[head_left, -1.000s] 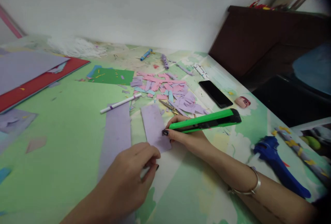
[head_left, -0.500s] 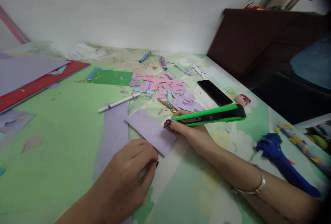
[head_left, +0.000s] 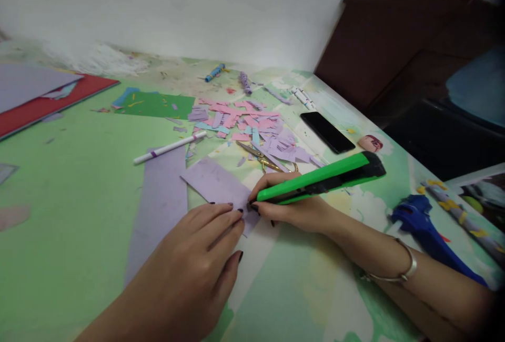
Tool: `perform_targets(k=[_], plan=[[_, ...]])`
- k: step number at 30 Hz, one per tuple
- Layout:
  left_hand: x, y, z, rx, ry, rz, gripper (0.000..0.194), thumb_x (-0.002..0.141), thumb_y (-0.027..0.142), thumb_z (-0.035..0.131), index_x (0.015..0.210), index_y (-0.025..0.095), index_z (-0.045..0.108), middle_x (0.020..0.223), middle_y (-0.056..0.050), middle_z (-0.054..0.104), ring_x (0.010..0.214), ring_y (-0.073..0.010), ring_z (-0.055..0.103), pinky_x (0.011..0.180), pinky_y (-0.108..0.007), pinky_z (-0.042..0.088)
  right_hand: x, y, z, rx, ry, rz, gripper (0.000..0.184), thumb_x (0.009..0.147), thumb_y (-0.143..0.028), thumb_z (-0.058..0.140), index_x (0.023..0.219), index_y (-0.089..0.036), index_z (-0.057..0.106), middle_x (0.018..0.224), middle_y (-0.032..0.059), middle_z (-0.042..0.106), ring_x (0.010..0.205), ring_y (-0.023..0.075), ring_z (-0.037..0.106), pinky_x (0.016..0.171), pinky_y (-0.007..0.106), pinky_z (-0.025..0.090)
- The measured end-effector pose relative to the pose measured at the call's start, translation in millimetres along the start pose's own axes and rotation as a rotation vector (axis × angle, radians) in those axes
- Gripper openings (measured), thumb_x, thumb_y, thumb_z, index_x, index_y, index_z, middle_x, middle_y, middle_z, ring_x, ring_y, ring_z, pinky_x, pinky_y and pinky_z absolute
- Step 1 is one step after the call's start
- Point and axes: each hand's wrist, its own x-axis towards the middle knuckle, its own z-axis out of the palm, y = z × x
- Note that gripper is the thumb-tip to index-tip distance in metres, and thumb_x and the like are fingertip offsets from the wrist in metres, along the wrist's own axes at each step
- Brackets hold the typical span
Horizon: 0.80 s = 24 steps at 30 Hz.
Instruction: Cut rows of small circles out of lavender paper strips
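Observation:
A green and black box cutter [head_left: 315, 179] is pinched in my right hand [head_left: 292, 202], its front end down at the right part of a purple paper piece [head_left: 215, 181]. The blade tip is hidden by my fingers. Lying flat, my left hand [head_left: 197, 258] has its fingers stretched onto the paper's near edge, just left of my right fingertips. Beneath and to the left is a longer purple paper strip [head_left: 161, 194], with a white stick [head_left: 169, 147] banded in purple across its far end. Gold-handled scissors [head_left: 262, 159] lie behind my right hand.
Pink, purple and blue paper scraps [head_left: 240, 118] are heaped mid-table near a green sheet [head_left: 158, 105]. A black phone [head_left: 327, 131] and a blue glue gun [head_left: 422, 226] lie right. Far left is a red board [head_left: 90, 89] under purple paper.
My left hand has gone from curled to fingers spread on the purple paper. My right hand has brought the box cutter slightly lower and nearer. The view has shifted a little.

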Motion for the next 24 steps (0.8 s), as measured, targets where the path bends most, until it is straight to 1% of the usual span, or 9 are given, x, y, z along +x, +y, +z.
perform_targets(k=[3, 6, 9, 13, 20, 22, 24], plan=[[0.1, -1.8, 1.6, 0.004, -0.006, -0.007, 0.033, 0.085, 0.015, 0.048, 0.114, 0.015, 0.063, 0.113, -0.012, 0.066, 0.11, -0.0269, 0.057, 0.09, -0.047, 0.052, 0.1, 0.3, -1.8, 0.065, -0.013, 0.098, 0.006, 0.075, -0.019, 0.065, 0.079, -0.015, 0.066, 0.06, -0.0033, 0.061, 0.047, 0.0073, 0.057, 0.042, 0.015, 0.049], [0.2, -3.0, 3.2, -0.002, 0.004, 0.003, 0.033, 0.085, 0.017, 0.048, 0.114, 0.016, 0.064, 0.113, -0.011, 0.067, 0.109, -0.027, 0.057, 0.09, -0.047, 0.052, -0.6, -1.4, -2.5, 0.055, -0.009, 0.116, 0.003, 0.074, -0.017, 0.065, 0.076, -0.015, 0.067, 0.059, -0.0033, 0.062, 0.048, 0.0079, 0.06, 0.043, 0.015, 0.05], [-0.3, -3.6, 3.4, 0.006, -0.005, 0.004, 0.033, 0.085, 0.018, 0.047, 0.115, 0.016, 0.063, 0.113, -0.011, 0.066, 0.109, -0.0268, 0.057, 0.089, -0.047, 0.052, -1.0, -1.6, -2.6, 0.029, -0.01, 0.098, 0.005, 0.074, -0.016, 0.066, 0.078, -0.016, 0.068, 0.06, -0.0029, 0.064, 0.05, 0.0087, 0.062, 0.044, 0.015, 0.05], [-1.4, -3.7, 2.9, 0.01, -0.013, 0.02, 0.032, 0.085, 0.017, 0.048, 0.114, 0.013, 0.063, 0.111, -0.013, 0.066, 0.108, -0.0279, 0.056, 0.088, -0.049, 0.053, -1.4, 0.9, -3.8, -0.003, -0.02, 0.076, 0.006, 0.076, -0.018, 0.066, 0.08, -0.017, 0.069, 0.063, -0.0022, 0.065, 0.053, 0.0095, 0.063, 0.047, 0.016, 0.051], [0.9, -4.4, 3.9, -0.031, -0.001, 0.003, 0.032, 0.084, 0.017, 0.049, 0.114, 0.016, 0.063, 0.112, -0.012, 0.066, 0.107, -0.029, 0.057, 0.088, -0.048, 0.052, -2.3, 5.2, -7.4, -0.063, -0.056, 0.016, 0.009, 0.079, -0.024, 0.066, 0.084, -0.018, 0.07, 0.065, -0.0019, 0.066, 0.056, 0.0093, 0.061, 0.05, 0.017, 0.049], [1.3, -3.9, 3.5, -0.043, 0.0, 0.003, 0.032, 0.083, 0.017, 0.05, 0.112, 0.016, 0.064, 0.111, -0.012, 0.066, 0.107, -0.0299, 0.057, 0.088, -0.048, 0.051, -2.1, 5.8, -7.7, -0.094, -0.059, -0.008, 0.009, 0.079, -0.024, 0.065, 0.084, -0.018, 0.07, 0.065, -0.0021, 0.066, 0.057, 0.009, 0.06, 0.051, 0.017, 0.048], [1.3, -3.5, 2.9, -0.038, -0.01, 0.003, 0.032, 0.083, 0.015, 0.05, 0.112, 0.016, 0.063, 0.11, -0.012, 0.066, 0.107, -0.0291, 0.057, 0.089, -0.047, 0.05, -1.9, 5.9, -7.3, -0.14, -0.054, -0.025, 0.007, 0.079, -0.022, 0.065, 0.082, -0.018, 0.069, 0.066, -0.0026, 0.066, 0.057, 0.0083, 0.059, 0.053, 0.017, 0.048]])
